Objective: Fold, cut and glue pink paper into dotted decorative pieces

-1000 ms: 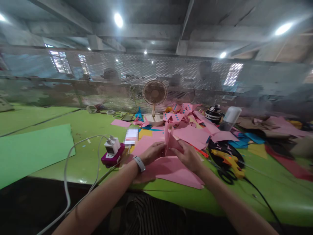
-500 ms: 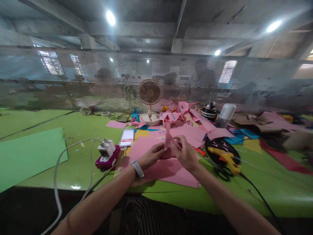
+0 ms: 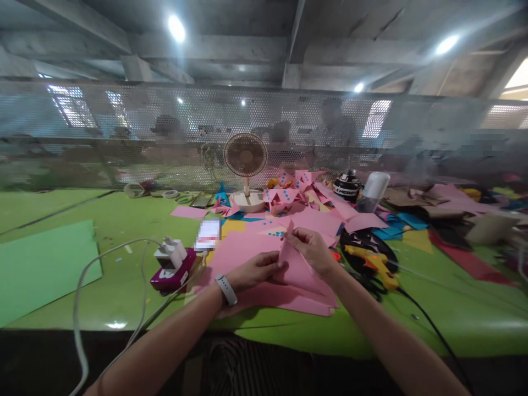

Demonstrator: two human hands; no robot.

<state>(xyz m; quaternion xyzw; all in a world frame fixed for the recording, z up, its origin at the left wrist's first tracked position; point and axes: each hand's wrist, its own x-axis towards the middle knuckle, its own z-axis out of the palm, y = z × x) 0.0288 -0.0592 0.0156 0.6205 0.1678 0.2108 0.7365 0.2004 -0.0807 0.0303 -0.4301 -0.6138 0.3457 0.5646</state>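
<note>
Both hands work a folded piece of pink paper over a stack of pink sheets on the green table. My left hand, with a grey band on its wrist, pinches the paper's lower left edge. My right hand pinches the upper tip of the same piece, fingers closed on it. The fold stands tilted between the two hands.
A magenta power strip with a white plug and cable lies left of the hands. A small desk fan stands behind. A yellow glue gun and black scissors lie to the right, among paper scraps. A green sheet lies far left. People sit behind a mesh screen.
The pink piece has been turned and lowered from upright towards the stack. My right hand has moved to its upper tip. The camera has shifted a little to the right.
</note>
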